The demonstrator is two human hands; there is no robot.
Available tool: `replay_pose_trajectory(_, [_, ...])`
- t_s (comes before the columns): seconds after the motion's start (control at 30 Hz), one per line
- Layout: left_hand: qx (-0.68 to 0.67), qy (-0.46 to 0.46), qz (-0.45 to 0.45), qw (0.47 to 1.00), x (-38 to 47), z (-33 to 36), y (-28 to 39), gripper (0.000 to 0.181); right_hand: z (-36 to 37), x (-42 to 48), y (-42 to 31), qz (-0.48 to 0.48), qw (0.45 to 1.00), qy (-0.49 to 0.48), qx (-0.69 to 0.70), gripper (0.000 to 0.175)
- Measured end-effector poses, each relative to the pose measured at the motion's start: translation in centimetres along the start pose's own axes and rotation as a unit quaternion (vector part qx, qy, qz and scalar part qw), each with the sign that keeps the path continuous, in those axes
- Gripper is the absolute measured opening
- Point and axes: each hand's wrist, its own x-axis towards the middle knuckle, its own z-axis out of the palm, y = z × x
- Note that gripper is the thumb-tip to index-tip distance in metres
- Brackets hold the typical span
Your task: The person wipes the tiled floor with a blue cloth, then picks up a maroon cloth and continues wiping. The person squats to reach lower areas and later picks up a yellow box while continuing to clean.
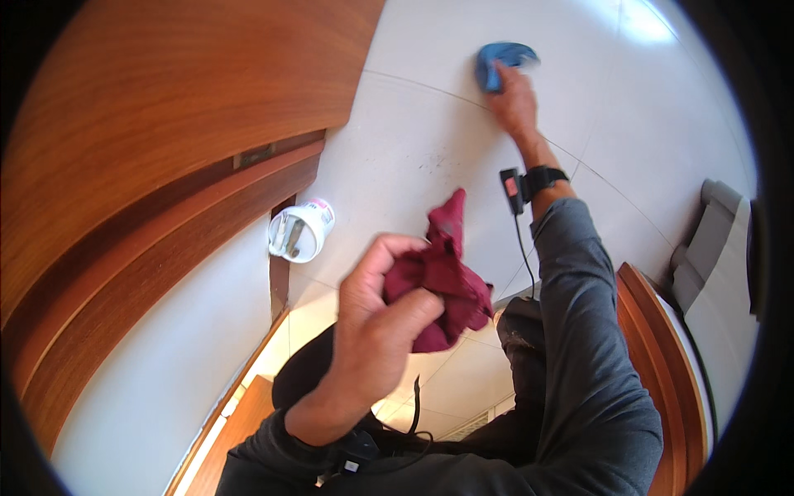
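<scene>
A crumpled dark red cloth [450, 279] is bunched in my left hand [378, 322], held in front of my body with the thumb pressed over it. My right arm stretches far forward, and my right hand [515, 102] grips a blue cloth [496, 62] against the pale tiled floor [397, 149]. Part of the blue cloth is blurred. Small dark specks [432, 162] mark the tiles between the two cloths.
On the left stand a wooden door [205, 74] and its frame [186, 204]. Beside the frame, a white plastic tub [319, 223] holds tools I cannot make out. A grey object [707, 229] lies at right, near another wooden frame [660, 353]. A cable [524, 248] hangs from my right wrist.
</scene>
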Motion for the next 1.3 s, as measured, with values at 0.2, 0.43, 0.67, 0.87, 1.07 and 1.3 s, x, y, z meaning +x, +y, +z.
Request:
replay_pose_trajectory(0.2, [-0.052,0.047,-0.049,0.996,-1.8,-2.7,-3.5,0.034,2.3,-13.9,-9.4,-0.151,0.939,-0.302,0.071,0.046])
replay_pose_trajectory(0.43, [-0.073,0.109,-0.058,0.990,-2.9,-4.0,-7.1,0.032,-5.5,-7.8,-7.2,0.097,0.911,-0.254,0.309,0.069])
replay_pose_trajectory(0.67, [-0.096,0.124,-0.102,0.982,-1.8,-5.6,-7.1,0.034,-10.9,6.7,9.7,0.237,0.943,-0.045,0.228,0.055])
replay_pose_trajectory(0.87, [-0.113,0.158,-0.118,0.974,-1.1,-5.3,-6.8,0.035,0.9,5.7,4.5,0.076,0.996,0.013,-0.041,0.055])
replay_pose_trajectory(1.07, [-0.140,0.161,-0.100,0.972,-0.5,-4.1,-7.8,0.036,7.0,-8.0,-10.4,-0.150,0.960,-0.237,0.017,0.044])
replay_pose_trajectory(1.3, [-0.150,0.171,-0.083,0.970,-0.2,-3.6,-8.0,0.031,1.9,-4.5,-9.9,0.097,0.876,-0.283,0.379,0.038])
